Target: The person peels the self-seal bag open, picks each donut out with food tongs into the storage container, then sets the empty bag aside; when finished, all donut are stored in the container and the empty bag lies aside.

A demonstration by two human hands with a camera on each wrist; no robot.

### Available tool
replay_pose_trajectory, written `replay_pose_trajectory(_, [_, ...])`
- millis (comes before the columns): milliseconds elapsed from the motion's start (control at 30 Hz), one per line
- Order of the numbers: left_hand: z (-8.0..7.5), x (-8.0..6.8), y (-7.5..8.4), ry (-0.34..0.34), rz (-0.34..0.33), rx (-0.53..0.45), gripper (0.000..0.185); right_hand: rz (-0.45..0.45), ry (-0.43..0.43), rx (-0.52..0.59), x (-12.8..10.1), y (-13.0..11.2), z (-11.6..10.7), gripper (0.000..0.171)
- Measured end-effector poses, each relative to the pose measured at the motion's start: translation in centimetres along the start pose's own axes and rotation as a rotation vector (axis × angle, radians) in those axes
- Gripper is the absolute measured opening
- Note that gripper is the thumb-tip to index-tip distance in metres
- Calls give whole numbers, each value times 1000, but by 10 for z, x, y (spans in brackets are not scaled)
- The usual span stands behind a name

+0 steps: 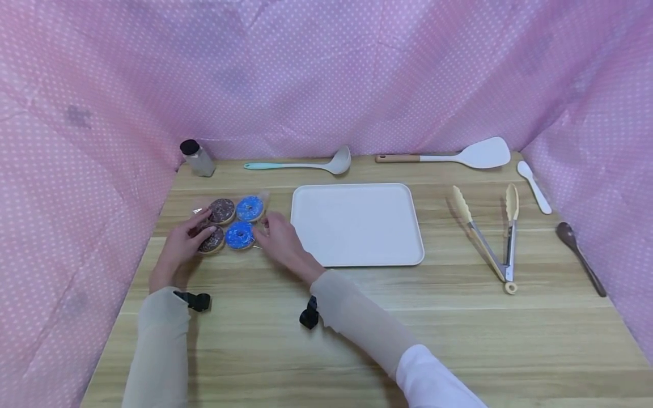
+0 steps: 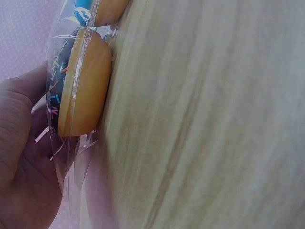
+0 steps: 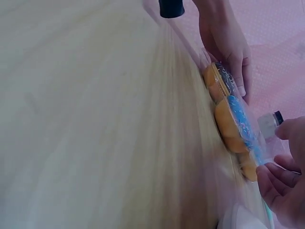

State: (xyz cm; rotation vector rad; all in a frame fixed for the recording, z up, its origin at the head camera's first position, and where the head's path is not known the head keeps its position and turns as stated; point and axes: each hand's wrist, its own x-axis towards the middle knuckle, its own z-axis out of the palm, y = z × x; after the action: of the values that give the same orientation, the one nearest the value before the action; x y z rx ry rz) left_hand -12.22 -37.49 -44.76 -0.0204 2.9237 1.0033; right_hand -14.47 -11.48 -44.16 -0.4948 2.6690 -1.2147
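Two brown-frosted doughnuts [image 1: 221, 211] and two blue-frosted doughnuts [image 1: 250, 209] lie in a clear plastic bag [image 2: 78, 148] on the left of the table. My left hand [image 1: 179, 243] touches the bag at its left end, thumb and fingers apart beside the brown doughnuts. At the opposite end is my right hand [image 1: 280, 238], its thumb near the lower blue doughnut [image 1: 239, 235]. In the right wrist view the right hand's bent fingers [image 3: 269, 186] meet the bag's edge, with the thumb apart from them. Part of the left fingers is hidden by the bag.
Right of the bag lies a white tray [image 1: 357, 225]. A black-capped jar [image 1: 199, 158], a ladle [image 1: 338, 161] and a white turner [image 1: 484, 153] line the back. Tongs [image 1: 492, 249], a white spoon [image 1: 533, 187] and a dark spoon [image 1: 579, 255] lie at the right.
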Motion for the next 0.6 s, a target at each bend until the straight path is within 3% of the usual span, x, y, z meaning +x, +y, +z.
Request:
replay_pose_trajectory(167, [-1, 0, 1, -7, -10, 8, 54, 20, 10, -53, 14, -4, 8, 29])
replay_pose_trajectory(333, [-2, 0, 1, -11, -7, 9, 54, 45, 5, -83, 22, -5, 8, 10])
replay_pose_trajectory(600, [-1, 0, -2, 7, 4, -10, 53, 61, 36, 2, 25, 1, 0, 8])
